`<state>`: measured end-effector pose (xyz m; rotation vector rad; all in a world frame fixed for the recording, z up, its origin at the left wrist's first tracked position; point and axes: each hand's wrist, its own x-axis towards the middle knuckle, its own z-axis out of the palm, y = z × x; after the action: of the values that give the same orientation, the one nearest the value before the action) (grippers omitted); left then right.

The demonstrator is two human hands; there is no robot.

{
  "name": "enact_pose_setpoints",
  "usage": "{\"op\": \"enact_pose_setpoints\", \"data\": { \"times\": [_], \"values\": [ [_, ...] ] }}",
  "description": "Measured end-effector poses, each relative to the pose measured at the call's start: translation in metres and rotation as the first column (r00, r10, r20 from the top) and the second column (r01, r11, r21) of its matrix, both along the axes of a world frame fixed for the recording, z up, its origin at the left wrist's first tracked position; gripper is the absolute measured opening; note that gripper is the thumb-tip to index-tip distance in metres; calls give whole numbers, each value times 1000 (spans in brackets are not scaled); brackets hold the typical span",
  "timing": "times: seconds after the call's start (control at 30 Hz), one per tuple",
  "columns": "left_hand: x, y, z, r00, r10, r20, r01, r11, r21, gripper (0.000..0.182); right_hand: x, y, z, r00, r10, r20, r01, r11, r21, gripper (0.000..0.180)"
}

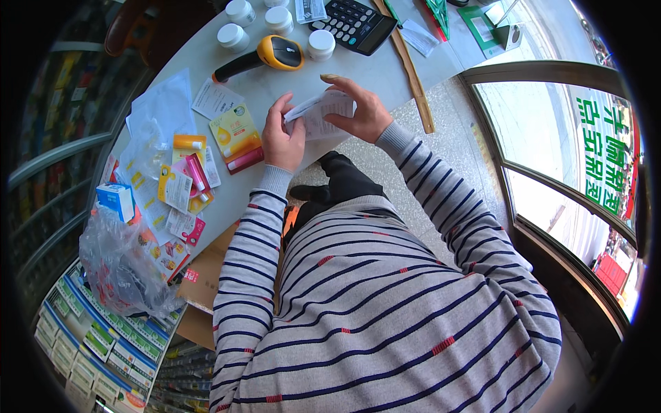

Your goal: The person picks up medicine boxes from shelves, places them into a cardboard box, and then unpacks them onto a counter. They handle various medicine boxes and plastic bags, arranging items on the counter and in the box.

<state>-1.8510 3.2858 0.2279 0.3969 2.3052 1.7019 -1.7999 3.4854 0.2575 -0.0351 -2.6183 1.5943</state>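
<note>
A folded white paper leaflet with fine print is held over the front edge of the counter. My left hand grips its left end between thumb and fingers. At the leaflet's right side is my right hand, its thumb over the printed face and its forefinger raised well apart. Whether the thumb presses on the paper is hard to see. Just left of my left hand lie a yellow carded lip balm pack and a pink lip balm pack.
A yellow-black barcode scanner, white lidded jars, a calculator and a wooden stick lie on the marble-look counter. To the left are more lip balms, a blue-white box and a plastic bag.
</note>
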Motion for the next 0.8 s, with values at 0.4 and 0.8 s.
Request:
{"op": "enact_pose_setpoints", "data": {
  "times": [0.4, 0.8],
  "values": [
    [-2, 6, -2, 995, -101, -21, 102, 994, 33, 48, -1, 7, 1, 993, 52, -106, -40, 993, 111, 81],
    [-2, -6, 14, 985, 29, 168, -61, 980, 189, 32, -11, 25, 1, 978, -103, 183, 143, 964, -223, 63]
  ]
}}
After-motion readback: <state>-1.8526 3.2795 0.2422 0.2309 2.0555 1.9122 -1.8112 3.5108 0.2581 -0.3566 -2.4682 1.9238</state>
